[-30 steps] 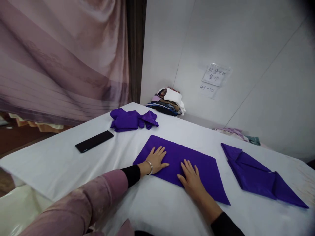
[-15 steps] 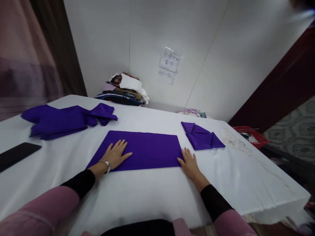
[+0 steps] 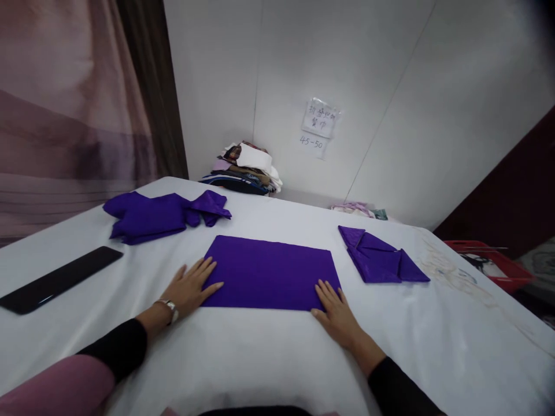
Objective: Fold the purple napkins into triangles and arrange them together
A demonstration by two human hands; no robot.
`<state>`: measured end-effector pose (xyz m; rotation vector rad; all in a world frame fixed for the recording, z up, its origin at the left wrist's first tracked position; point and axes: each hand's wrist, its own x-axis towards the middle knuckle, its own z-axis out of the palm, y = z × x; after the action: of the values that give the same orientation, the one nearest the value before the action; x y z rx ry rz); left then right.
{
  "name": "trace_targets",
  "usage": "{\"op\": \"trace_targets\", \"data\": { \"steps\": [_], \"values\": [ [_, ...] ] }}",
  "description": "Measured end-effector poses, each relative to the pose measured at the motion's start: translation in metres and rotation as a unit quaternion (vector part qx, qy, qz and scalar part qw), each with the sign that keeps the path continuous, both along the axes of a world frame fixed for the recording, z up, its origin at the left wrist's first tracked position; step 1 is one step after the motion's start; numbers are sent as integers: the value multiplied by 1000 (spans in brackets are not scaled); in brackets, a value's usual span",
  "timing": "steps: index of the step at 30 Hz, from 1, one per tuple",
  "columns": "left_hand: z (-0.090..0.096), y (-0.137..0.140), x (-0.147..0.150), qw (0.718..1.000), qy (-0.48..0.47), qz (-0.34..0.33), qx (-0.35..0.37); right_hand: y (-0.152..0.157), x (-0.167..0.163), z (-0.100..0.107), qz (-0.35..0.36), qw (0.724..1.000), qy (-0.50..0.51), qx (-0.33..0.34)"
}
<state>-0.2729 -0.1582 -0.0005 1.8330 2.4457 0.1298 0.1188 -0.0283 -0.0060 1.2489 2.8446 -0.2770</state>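
A purple cloth napkin (image 3: 271,274), folded into a flat rectangle, lies in front of me on the white-covered table. My left hand (image 3: 191,289) rests flat at its left edge, fingertips on the fabric and thumb stretched out. Over the near right corner, my right hand (image 3: 336,312) lies palm down with fingers extended. Neither hand grips anything. Beyond my right hand sits another purple napkin (image 3: 381,260), folded into a pointed shape with raised corners.
A crumpled purple cloth heap (image 3: 151,216) lies at the back left, near a long black flat object (image 3: 60,280). Against the wall is a clothes pile (image 3: 247,167), below and left of a handwritten sign (image 3: 319,118). A red basket (image 3: 489,263) stands beyond the table's right end.
The camera view has turned slightly left. My left hand has slid outward to the napkin's left edge, and my right hand has come further onto its near right corner.
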Motion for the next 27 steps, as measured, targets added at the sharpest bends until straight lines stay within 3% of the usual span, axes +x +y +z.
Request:
{"op": "trace_targets", "data": {
  "steps": [3, 5, 7, 11, 14, 16, 19, 24, 27],
  "values": [
    [7, -2, -21, 999, 3, 43, -10, 12, 23, 1, -68, 998, -9, -7],
    [15, 13, -14, 999, 5, 53, 3, 20, 15, 8, -77, 997, -1, -7],
    [23, 39, 5, 1000, 4, 17, 21, 29, -15, 19, -47, 999, 23, -2],
    [29, 98, 49, 996, -4, -91, 23, 46, -105, 33, 26, 997, 71, -3],
    [22, 125, 58, 996, -6, -87, 20, 57, -158, 28, 46, 995, 86, -10],
    [15, 133, 52, 998, -12, -60, 14, 66, -172, 21, 57, 995, 81, -17],
    [6, 135, 39, 999, -24, -36, 7, 87, -155, 10, 39, 997, 64, -25],
    [-1, 138, 32, 999, -33, -31, 1, 127, -74, 5, -134, 990, 29, -13],
    [-2, 141, 33, 999, -34, -32, 5, 139, -35, 6, -201, 980, 15, -6]
  ]
}}
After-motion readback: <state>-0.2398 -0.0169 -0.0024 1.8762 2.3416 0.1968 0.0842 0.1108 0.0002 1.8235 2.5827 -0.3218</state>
